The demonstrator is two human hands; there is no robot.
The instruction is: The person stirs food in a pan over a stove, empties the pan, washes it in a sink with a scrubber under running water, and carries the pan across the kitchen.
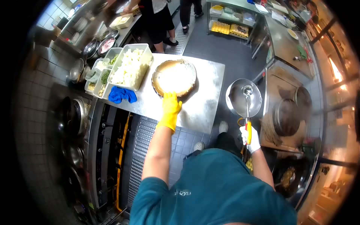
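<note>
My left hand [171, 107], in a yellow rubber glove, reaches over the near rim of a round pan [154, 83] on the steel table. Its fingers lie over the edge and the thumb points right; the underside of the grip is hidden. Glare washes out the pale contents of that pan. On the right, my right hand [253, 138], in a white glove, is closed around the yellow handle of a ladle [249, 131]. The ladle's bowl rests inside a shiny metal pan [234, 98], held off the table, whose handle seems to run into the same grip.
A large tub [141, 73] of white chopped food stands beside smaller containers on the steel table [210, 80]. A blue cloth [122, 95] lies at its edge. Stoves with dark woks [287, 117] line the right. Two people [157, 22] stand at the far side.
</note>
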